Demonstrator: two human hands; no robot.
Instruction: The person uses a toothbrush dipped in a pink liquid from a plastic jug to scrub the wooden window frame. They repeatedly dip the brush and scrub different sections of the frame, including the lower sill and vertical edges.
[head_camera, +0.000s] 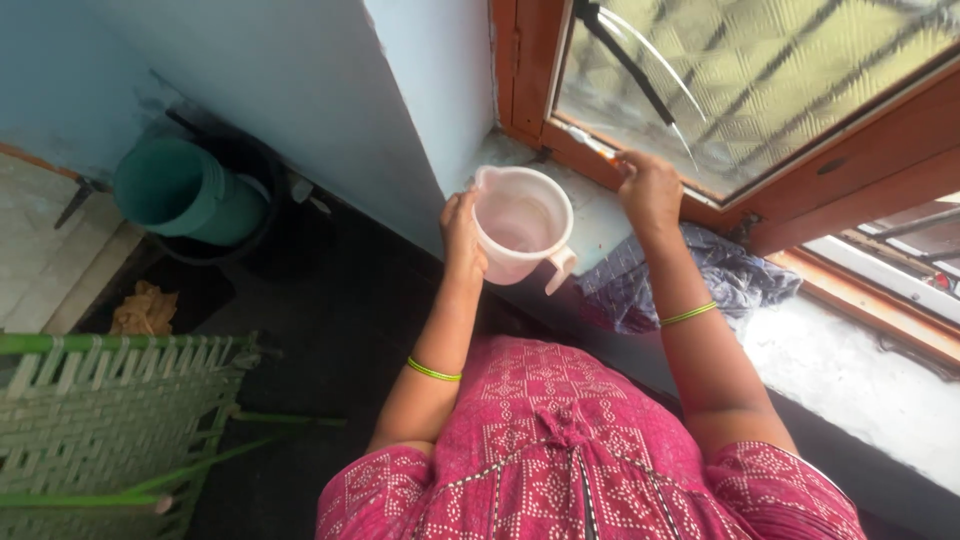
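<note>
Pink plastic jug (520, 225) held upright over windowsill (850, 370), left hand (460, 235) fingers wrapped round rim. Right hand (648, 185) pinches small object at wooden window frame (860, 150). Step: working along frame; next needs steady jug.

No packages, labels, signs (or screens) visible

Left hand (462, 235) around pink jug (522, 224), right hand (648, 190) at window frame (640, 175).

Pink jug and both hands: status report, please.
Left hand grips pink jug by rim. Right hand at window frame, contents unclear. Crumpled cloth on sill beneath.
</note>
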